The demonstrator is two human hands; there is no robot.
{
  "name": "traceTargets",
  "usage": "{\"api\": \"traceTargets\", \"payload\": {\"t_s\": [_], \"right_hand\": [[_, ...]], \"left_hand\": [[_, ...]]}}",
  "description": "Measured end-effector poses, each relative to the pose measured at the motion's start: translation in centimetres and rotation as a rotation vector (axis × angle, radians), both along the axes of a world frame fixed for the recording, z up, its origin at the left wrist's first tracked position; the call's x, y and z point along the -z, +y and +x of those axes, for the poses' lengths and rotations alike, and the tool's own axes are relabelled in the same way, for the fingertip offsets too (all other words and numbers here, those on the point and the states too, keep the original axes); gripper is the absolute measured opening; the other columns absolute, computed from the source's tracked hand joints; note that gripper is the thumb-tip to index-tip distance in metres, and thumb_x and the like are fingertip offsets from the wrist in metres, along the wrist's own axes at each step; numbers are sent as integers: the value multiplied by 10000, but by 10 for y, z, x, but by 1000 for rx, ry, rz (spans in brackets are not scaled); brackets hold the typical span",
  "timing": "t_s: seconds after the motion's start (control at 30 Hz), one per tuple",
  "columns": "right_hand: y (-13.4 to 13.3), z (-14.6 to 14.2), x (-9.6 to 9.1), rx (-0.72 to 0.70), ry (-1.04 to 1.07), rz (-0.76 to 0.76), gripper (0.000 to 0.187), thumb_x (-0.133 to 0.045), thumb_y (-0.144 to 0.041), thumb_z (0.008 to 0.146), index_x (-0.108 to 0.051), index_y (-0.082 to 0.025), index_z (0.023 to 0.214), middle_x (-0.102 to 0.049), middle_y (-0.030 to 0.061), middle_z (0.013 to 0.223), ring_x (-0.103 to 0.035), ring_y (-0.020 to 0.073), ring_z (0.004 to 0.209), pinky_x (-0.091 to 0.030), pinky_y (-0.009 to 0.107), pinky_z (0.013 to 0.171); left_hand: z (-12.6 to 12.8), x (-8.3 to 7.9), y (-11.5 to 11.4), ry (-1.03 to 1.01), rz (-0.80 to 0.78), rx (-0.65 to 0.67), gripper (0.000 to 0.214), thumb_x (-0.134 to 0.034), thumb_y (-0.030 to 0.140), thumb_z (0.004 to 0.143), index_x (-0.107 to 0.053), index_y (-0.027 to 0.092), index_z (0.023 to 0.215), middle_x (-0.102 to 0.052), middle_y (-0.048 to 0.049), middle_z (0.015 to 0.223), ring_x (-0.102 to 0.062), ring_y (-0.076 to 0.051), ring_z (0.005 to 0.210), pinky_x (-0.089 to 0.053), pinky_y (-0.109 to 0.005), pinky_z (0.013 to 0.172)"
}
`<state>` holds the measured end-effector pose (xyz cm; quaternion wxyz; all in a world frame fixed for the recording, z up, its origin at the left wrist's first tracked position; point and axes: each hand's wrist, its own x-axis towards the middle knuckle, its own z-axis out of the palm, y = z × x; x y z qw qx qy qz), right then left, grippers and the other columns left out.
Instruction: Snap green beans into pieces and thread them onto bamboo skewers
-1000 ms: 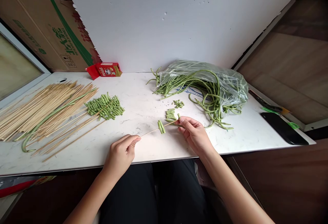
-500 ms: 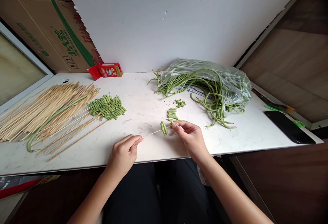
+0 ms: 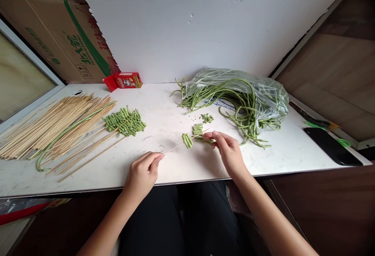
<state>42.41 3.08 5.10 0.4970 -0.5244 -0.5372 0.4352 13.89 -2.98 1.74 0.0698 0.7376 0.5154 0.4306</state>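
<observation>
Likely mid-threading: left hand (image 3: 143,172) pinches skewer (image 3: 172,149), threaded bean pieces (image 3: 187,140) just front-left of loose row (image 3: 197,129); right hand (image 3: 228,150) half-curled right of row, grip unclear, next probably lining up another piece.

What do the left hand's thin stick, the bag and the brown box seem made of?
Thin stick: probably bamboo or wood; pale, looks matt.
Bag: apparently clear plastic; shiny wrinkles, beans visible through it.
Brown box: probably cardboard; matt, printed, with a crease.

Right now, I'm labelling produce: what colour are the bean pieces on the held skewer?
The bean pieces are green, best seen in the head view.
</observation>
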Motion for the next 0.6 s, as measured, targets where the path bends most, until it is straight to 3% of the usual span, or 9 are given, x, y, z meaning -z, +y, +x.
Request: {"api": "traceTargets", "payload": {"t_s": [0.07,0.2,0.37,0.6], "right_hand": [[7,16,-1,40,-247,104,437,-634,-630,967,-819,-235,949,-804,110,1016,-679,291,922,-495,405,752],[13,36,-1,25,-687,326,274,-719,-513,941,-787,-248,925,-773,106,978,-626,315,949,-473,468,881],[11,40,0,-116,-805,348,163,-727,-383,944,-697,-241,869,-722,90,867,-593,300,896,-476,422,798],[13,42,6,-129,-912,334,182,-734,-364,946,-698,-236,822,-696,106,809,-579,314,892,-482,429,772]], "left_hand": [[0,2,0,9,-4,-16,180,-560,203,1056,-733,184,1009,-791,-61,916,-736,-166,768,-568,-259,701],[0,3,-1,31,-13,-37,197,-548,229,1066,-735,188,1021,-788,-66,906,-736,-172,767,-568,-262,701],[2,-1,0,33,0,-35,212,-542,227,1066,-740,185,1004,-764,-53,829,-722,-164,723,-568,-247,685],[1,0,0,28,14,-30,201,-556,226,1054,-745,181,1004,-770,-53,843,-725,-163,721,-569,-243,690]]}}
